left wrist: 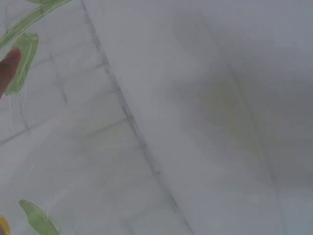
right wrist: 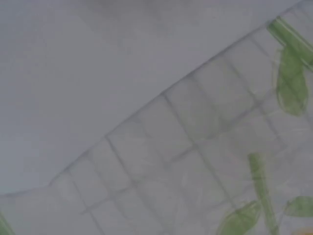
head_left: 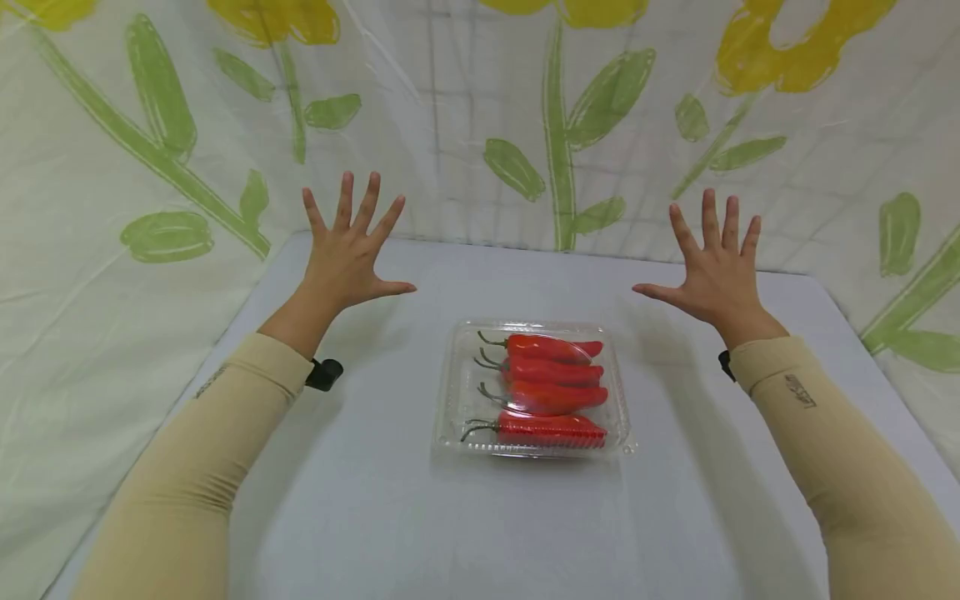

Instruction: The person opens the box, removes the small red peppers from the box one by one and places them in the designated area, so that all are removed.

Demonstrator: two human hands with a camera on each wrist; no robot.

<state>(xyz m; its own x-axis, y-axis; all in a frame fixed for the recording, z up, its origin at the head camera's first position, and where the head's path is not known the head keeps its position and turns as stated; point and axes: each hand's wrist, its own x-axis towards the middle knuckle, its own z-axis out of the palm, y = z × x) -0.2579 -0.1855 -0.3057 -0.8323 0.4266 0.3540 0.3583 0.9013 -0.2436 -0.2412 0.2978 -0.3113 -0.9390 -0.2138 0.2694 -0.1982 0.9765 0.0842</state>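
Both hands hover over the far part of the table with fingers spread wide, and neither holds anything. The left hand (head_left: 343, 258) is to the left of a clear plastic clamshell box (head_left: 457, 392), its thumb pointing toward the middle. To the box's right, the right hand (head_left: 716, 275) mirrors it, thumb inward. Inside the box lie several red peppers (head_left: 555, 371) in a stack of rows, their green stems toward the left. A single fingertip (left wrist: 9, 66) shows at the left edge of the left wrist view. No part of the right hand appears in the right wrist view.
The box rests on a white table (head_left: 517, 525). Behind the table's far edge hangs a white sheet (head_left: 450, 125) printed with yellow flowers and green leaves. Long beige sleeves cover both forearms, and a black strap piece (head_left: 324, 375) sits under the left wrist.
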